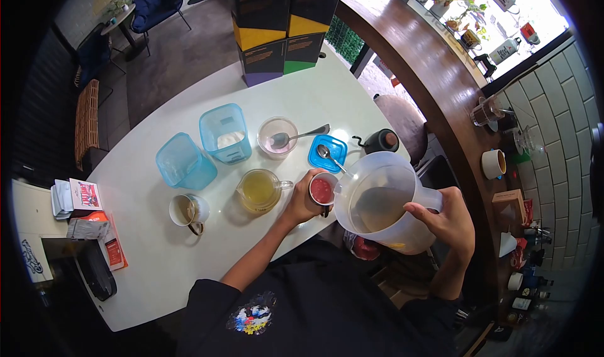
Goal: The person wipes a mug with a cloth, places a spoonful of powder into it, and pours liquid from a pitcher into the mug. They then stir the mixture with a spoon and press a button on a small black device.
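Note:
My left hand (pixel 299 206) is wrapped round a mug (pixel 323 190) with reddish-pink contents, at the front edge of the white table. In my right hand (pixel 452 223) is the handle of a large translucent plastic pitcher (pixel 384 222), its lip right beside the mug's rim. Some liquid shows inside the pitcher. Left of the mug stands a glass jug (pixel 259 190) of yellowish liquid. Behind it, a clear tub (pixel 274 130) contains pinkish powder and a spoon (pixel 305 135). A second spoon (pixel 330 156) rests on a blue lid (pixel 321 163).
Two blue plastic containers (pixel 185 162) stand at the left, one with white powder. Nearer me is another mug (pixel 189 210). A dark gooseneck kettle (pixel 382 141) sits behind the pitcher. Tall dark boxes (pixel 261 36) line the far edge. A wooden counter (pixel 434 74) curves along the right.

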`<state>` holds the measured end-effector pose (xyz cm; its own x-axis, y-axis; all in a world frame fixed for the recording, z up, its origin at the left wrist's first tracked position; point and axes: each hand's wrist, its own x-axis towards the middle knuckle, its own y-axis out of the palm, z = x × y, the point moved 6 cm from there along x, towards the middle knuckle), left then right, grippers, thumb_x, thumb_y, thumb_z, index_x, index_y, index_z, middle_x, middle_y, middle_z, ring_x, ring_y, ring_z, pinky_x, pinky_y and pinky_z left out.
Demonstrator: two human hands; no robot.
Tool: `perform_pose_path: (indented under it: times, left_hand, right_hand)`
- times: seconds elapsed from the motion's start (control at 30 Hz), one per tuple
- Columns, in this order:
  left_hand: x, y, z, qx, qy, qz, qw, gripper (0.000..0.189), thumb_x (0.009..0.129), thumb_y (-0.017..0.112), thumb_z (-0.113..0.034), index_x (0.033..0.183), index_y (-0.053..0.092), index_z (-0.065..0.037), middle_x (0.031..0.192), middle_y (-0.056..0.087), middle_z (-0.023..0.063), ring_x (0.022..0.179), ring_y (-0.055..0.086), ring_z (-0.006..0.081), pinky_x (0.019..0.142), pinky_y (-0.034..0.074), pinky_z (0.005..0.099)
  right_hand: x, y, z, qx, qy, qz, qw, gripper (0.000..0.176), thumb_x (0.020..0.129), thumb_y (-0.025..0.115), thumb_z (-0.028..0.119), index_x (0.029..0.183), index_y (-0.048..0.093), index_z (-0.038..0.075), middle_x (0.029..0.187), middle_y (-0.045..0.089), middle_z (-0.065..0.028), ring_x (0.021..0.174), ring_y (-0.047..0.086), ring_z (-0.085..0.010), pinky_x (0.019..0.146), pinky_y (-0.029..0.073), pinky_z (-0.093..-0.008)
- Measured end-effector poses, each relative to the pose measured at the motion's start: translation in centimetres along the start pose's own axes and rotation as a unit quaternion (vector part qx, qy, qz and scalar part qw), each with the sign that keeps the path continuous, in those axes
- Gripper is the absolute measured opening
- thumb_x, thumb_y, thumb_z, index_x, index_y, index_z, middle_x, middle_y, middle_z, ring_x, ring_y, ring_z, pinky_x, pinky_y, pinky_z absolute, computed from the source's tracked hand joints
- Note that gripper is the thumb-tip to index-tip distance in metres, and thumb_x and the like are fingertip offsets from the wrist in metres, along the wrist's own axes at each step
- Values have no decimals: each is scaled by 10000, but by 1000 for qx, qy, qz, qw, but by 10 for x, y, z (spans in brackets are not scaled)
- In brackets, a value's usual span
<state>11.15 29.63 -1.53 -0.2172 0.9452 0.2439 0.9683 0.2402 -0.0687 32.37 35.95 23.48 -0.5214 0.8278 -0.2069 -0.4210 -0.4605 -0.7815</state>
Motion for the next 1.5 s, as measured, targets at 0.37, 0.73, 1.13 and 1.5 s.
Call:
perform_pose_path:
  times: [0.37,0.73,1.13,1.5]
  left_hand:
    - [0,1,-2,3,3,-7,1000,752,612,918,-148,1254,539,-49,1094,682,137,1017,688,275,886,549,377]
    - [1,0,-3,28,5,4,1000,736,659,929,-189,1252,522,-33,1076,679,89,997,681,185,894,548,343]
    - [0,-2,-3,55,32,2,998,775,641,933,-217,1274,518,-52,1108,665,114,1026,677,235,904,543,366]
    - [-2,0,-4,12,-15,11,1000,764,613,887,-123,1278,519,-43,1142,663,167,1054,681,326,902,536,388]
  right_hand:
    - [-50,-53,-122,279,10,-294,914,491,870,806,343,1051,509,-4,771,565,-23,618,508,-61,523,423,-222]
    - [-4,-122,-79,419,-102,-497,753,506,1004,647,358,602,413,158,500,310,88,402,228,-9,396,115,-240]
    - [165,-43,-62,518,-110,-528,664,612,889,767,349,468,363,165,444,352,50,373,274,-51,388,155,-255]
    - [249,53,-69,545,-101,-474,684,431,941,728,277,609,566,56,527,490,39,418,405,-41,396,254,-247]
